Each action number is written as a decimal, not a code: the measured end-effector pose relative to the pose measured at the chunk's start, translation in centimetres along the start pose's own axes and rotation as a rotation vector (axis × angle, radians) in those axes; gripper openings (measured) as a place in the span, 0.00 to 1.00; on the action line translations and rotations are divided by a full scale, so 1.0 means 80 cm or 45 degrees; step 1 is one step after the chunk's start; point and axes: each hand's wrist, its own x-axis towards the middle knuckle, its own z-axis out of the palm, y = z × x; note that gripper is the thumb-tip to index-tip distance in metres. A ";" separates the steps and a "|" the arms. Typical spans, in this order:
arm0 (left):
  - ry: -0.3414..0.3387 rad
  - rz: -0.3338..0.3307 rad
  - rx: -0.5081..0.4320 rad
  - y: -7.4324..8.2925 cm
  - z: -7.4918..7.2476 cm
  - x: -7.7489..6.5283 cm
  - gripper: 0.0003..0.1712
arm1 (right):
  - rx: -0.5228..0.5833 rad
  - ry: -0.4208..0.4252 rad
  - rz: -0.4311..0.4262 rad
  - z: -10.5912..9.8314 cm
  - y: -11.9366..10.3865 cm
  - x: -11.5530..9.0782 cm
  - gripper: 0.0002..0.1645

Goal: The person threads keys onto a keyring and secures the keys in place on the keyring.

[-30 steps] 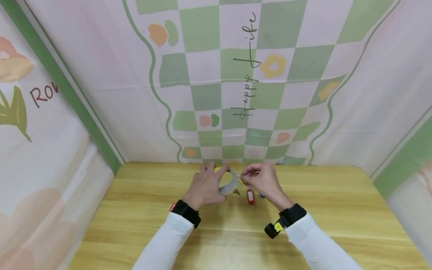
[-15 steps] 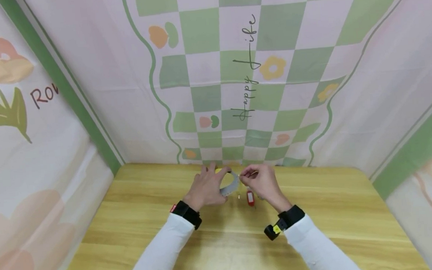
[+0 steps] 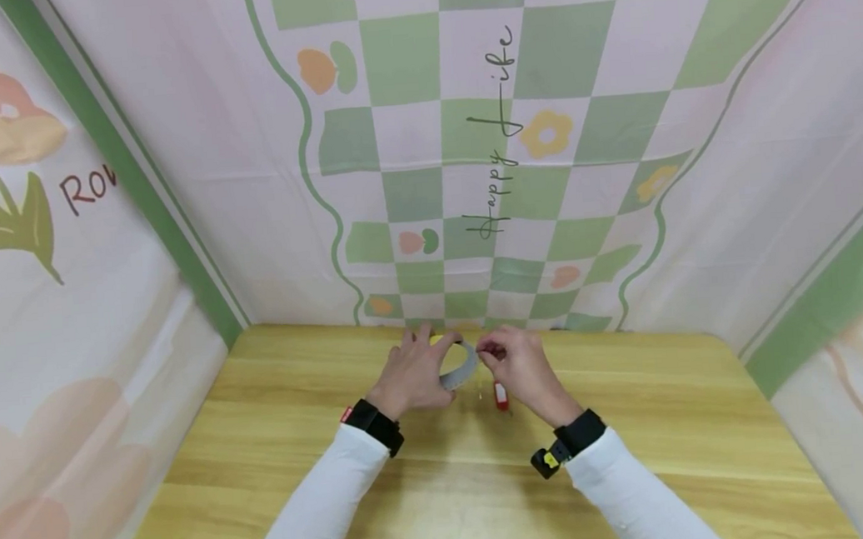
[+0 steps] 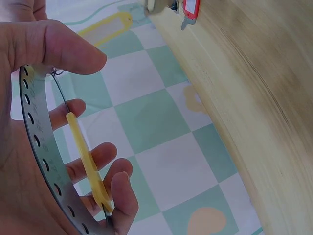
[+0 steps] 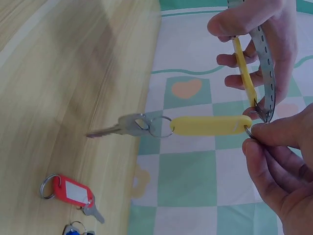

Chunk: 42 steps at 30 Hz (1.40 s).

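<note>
My left hand (image 3: 412,371) grips a curved metal key holder (image 4: 41,152), thumb on one side and fingers on the other. Its plate has a row of holes, and a wire with a yellow sleeve (image 4: 88,164) spans its ends. Close to the plate's right end, in the head view, my right hand (image 3: 521,368) pinches the small split ring (image 5: 248,131) of a yellow key tag (image 5: 210,125). A silver key (image 5: 132,125) hangs from that tag's other end. In the right wrist view the split ring sits right at the plate's end.
A red key tag (image 5: 73,192) with a white label, a ring and a key lies on the wooden table (image 3: 448,502). Beside it a blue tag (image 5: 73,232) shows at the frame's edge. A patterned cloth (image 3: 486,190) rises behind the table.
My right hand has turned slightly and lowered over the red tag, which it now partly covers. The hanging key has swung in view. The left hand has stayed in place with the key holder.
</note>
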 end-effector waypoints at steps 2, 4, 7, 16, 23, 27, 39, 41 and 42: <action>0.000 -0.004 -0.002 0.000 0.000 0.000 0.46 | 0.005 0.003 0.013 0.000 0.000 0.000 0.05; 0.002 -0.011 -0.006 0.000 0.000 0.000 0.47 | 0.012 0.019 0.034 0.000 -0.001 -0.001 0.03; 0.005 -0.024 -0.010 0.001 -0.001 0.000 0.47 | 0.013 0.057 0.059 0.002 -0.001 -0.002 0.02; 0.015 -0.027 -0.008 0.002 -0.002 0.000 0.47 | -0.066 0.107 -0.030 0.004 -0.001 -0.003 0.02; 0.005 -0.009 0.015 0.004 -0.001 0.003 0.46 | -0.176 0.070 -0.260 0.000 0.006 -0.001 0.05; 0.000 -0.004 0.014 0.006 -0.002 0.003 0.45 | -0.201 0.039 -0.336 -0.001 0.010 -0.001 0.06; 0.017 -0.044 0.017 0.007 -0.003 0.002 0.48 | -0.156 0.078 -0.115 0.002 0.001 -0.002 0.03; 0.031 -0.051 0.017 0.008 -0.003 0.003 0.49 | -0.142 0.085 -0.054 0.002 -0.001 -0.001 0.03; 0.037 -0.051 0.015 0.008 -0.003 0.003 0.48 | -0.138 0.088 -0.037 0.002 -0.002 0.000 0.03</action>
